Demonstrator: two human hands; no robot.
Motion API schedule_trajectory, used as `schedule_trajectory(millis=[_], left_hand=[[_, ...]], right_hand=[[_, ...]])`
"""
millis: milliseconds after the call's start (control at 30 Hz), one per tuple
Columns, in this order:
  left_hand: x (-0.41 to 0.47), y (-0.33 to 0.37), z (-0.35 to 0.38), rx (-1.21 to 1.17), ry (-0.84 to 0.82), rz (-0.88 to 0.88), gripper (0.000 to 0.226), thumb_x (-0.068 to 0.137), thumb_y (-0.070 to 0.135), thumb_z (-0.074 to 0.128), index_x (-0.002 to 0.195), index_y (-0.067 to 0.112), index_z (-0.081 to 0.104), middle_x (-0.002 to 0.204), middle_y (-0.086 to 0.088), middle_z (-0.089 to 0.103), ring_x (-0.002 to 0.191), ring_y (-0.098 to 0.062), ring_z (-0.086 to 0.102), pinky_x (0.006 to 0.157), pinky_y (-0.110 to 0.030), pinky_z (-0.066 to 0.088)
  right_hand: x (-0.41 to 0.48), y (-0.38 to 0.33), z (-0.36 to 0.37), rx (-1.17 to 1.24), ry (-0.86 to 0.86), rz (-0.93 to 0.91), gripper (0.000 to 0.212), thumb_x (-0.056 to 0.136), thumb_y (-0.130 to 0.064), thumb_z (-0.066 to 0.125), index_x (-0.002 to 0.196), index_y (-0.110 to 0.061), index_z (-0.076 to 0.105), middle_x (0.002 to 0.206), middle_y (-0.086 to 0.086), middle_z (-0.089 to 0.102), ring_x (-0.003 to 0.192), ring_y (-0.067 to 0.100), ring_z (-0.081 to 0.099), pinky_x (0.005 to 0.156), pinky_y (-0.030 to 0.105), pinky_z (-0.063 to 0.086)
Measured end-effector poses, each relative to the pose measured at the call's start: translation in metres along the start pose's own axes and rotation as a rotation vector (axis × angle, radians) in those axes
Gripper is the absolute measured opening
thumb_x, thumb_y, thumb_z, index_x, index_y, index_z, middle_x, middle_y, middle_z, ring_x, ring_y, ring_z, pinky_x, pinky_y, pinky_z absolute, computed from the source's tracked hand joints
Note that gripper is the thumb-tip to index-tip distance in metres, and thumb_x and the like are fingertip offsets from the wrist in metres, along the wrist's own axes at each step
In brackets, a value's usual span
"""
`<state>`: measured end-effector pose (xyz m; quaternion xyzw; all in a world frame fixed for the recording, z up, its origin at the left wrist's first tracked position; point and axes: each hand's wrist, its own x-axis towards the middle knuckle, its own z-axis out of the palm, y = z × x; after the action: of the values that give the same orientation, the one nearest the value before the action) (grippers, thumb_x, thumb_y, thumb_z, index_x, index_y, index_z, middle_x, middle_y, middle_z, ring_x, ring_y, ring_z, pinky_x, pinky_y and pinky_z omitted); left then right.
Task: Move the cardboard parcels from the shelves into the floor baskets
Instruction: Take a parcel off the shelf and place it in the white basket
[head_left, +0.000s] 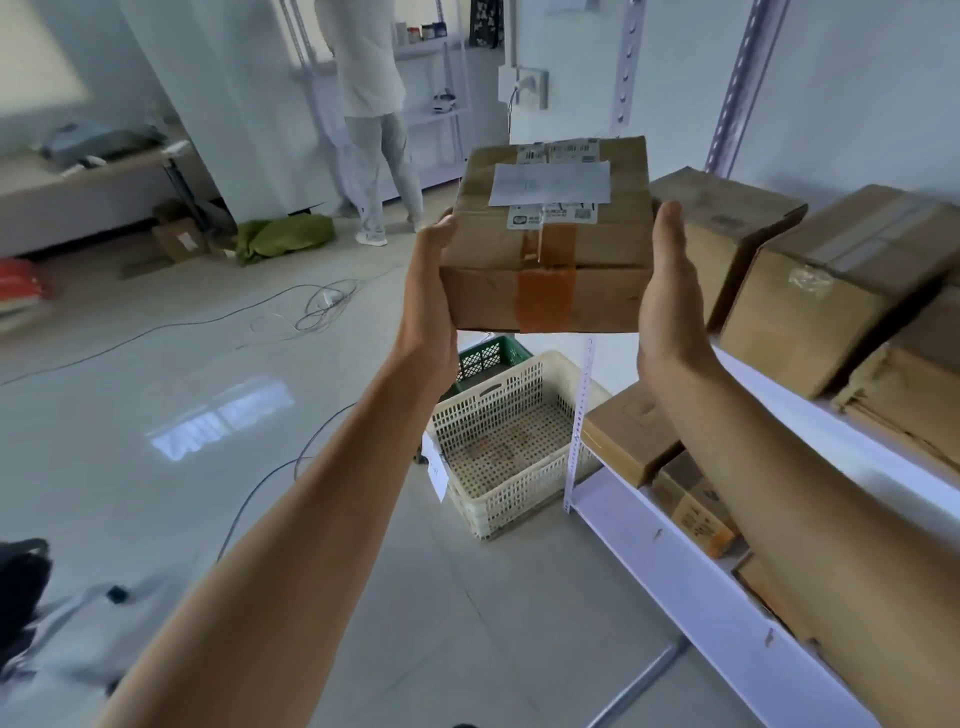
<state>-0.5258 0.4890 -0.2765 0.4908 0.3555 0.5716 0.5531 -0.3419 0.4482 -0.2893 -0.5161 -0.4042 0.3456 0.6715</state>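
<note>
I hold a flat cardboard parcel (545, 249) with white labels and orange tape in the air between both hands. My left hand (431, 296) grips its left side, thumb on the top edge, fingers hidden behind the box. My right hand (670, 291) presses flat against its right side with straight fingers. Below the parcel on the floor stands an empty cream plastic basket (488, 397), with a green basket (488, 358) just behind it. More cardboard parcels (826, 291) sit on the white shelf (649, 530) at right, and smaller ones (628, 436) lie on the lower level.
A person in light clothes (374, 130) stands at another shelf at the back. Cables (311, 312) trail across the grey floor. A green bag (283, 236) and a small box (179, 239) lie by the far wall. A dark bag (21, 587) sits at bottom left.
</note>
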Motion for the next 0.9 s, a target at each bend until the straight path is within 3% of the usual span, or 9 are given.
schedule_trajectory(millis=[67,167,333,433,533,633,767,833,900], left_hand=[[0.020,-0.013,-0.014,0.001,0.021,-0.027,0.067,0.094,0.045,0.044,0.147,0.007,0.060,0.132,-0.021,0.074,0.115,-0.038,0.072,0.086,-0.043,0.056],[0.057,-0.036,-0.036,0.000,0.021,-0.062,0.069,0.093,0.044,0.046,0.149,0.006,0.058,0.128,-0.019,0.075,0.110,-0.032,0.070,0.084,-0.041,0.054],[0.139,-0.080,-0.082,0.001,-0.089,-0.133,0.067,0.096,0.043,0.043,0.149,0.005,0.057,0.127,-0.019,0.072,0.111,-0.032,0.067,0.084,-0.041,0.054],[0.193,-0.104,-0.110,0.008,-0.151,-0.199,0.067,0.097,0.046,0.043,0.150,0.006,0.055,0.123,-0.012,0.074,0.109,-0.028,0.070,0.078,-0.036,0.057],[0.243,-0.123,-0.135,0.030,-0.214,-0.267,0.069,0.095,0.048,0.045,0.153,0.010,0.054,0.137,-0.020,0.069,0.119,-0.038,0.068,0.084,-0.042,0.057],[0.286,-0.141,-0.154,0.077,-0.286,-0.340,0.065,0.094,0.047,0.048,0.152,0.019,0.056,0.136,-0.020,0.071,0.115,-0.036,0.070,0.074,-0.039,0.059],[0.332,-0.180,-0.166,0.163,-0.349,-0.456,0.060,0.084,0.037,0.056,0.144,0.034,0.058,0.117,0.002,0.079,0.101,-0.016,0.075,0.067,-0.031,0.061],[0.353,-0.201,-0.166,0.241,-0.389,-0.478,0.067,0.079,0.032,0.059,0.146,0.035,0.056,0.114,0.009,0.078,0.102,-0.011,0.073,0.072,-0.028,0.061],[0.373,-0.224,-0.164,0.307,-0.437,-0.508,0.072,0.078,0.030,0.060,0.150,0.037,0.054,0.125,0.006,0.074,0.113,-0.014,0.070,0.088,-0.033,0.059]], right_hand=[[0.015,0.016,0.015,-0.019,-0.017,0.025,0.082,0.098,-0.071,0.031,0.167,-0.028,0.024,0.174,-0.011,0.022,0.152,-0.002,0.020,0.117,0.023,0.015],[0.041,0.047,0.035,-0.064,-0.030,0.048,0.088,0.091,-0.075,0.031,0.167,-0.030,0.023,0.174,-0.015,0.021,0.138,-0.012,0.019,0.120,0.024,0.013],[0.091,0.104,0.079,-0.084,0.022,0.125,0.094,0.087,-0.080,0.032,0.167,-0.032,0.024,0.173,-0.017,0.022,0.141,-0.012,0.018,0.130,0.033,0.011],[0.121,0.136,0.114,-0.083,0.087,0.179,0.097,0.084,-0.082,0.035,0.167,-0.033,0.023,0.169,-0.022,0.025,0.140,-0.012,0.021,0.129,0.032,0.012],[0.146,0.165,0.145,-0.085,0.169,0.220,0.089,0.088,-0.075,0.036,0.165,-0.032,0.026,0.153,-0.031,0.031,0.141,-0.009,0.028,0.128,0.031,0.018],[0.167,0.190,0.167,-0.090,0.206,0.262,0.087,0.087,-0.077,0.036,0.163,-0.033,0.031,0.161,-0.028,0.032,0.146,-0.004,0.033,0.120,0.028,0.025],[0.191,0.226,0.179,-0.097,0.290,0.310,0.067,0.102,-0.065,0.035,0.161,-0.034,0.031,0.156,-0.024,0.037,0.135,-0.009,0.035,0.108,0.019,0.023],[0.204,0.249,0.179,-0.091,0.317,0.340,0.034,0.109,-0.057,0.036,0.139,-0.044,0.045,0.152,-0.017,0.050,0.121,-0.020,0.047,0.101,0.017,0.029],[0.217,0.273,0.176,-0.063,0.341,0.380,0.009,0.110,-0.052,0.041,0.115,-0.050,0.048,0.142,-0.020,0.047,0.113,-0.030,0.041,0.088,0.015,0.032]])
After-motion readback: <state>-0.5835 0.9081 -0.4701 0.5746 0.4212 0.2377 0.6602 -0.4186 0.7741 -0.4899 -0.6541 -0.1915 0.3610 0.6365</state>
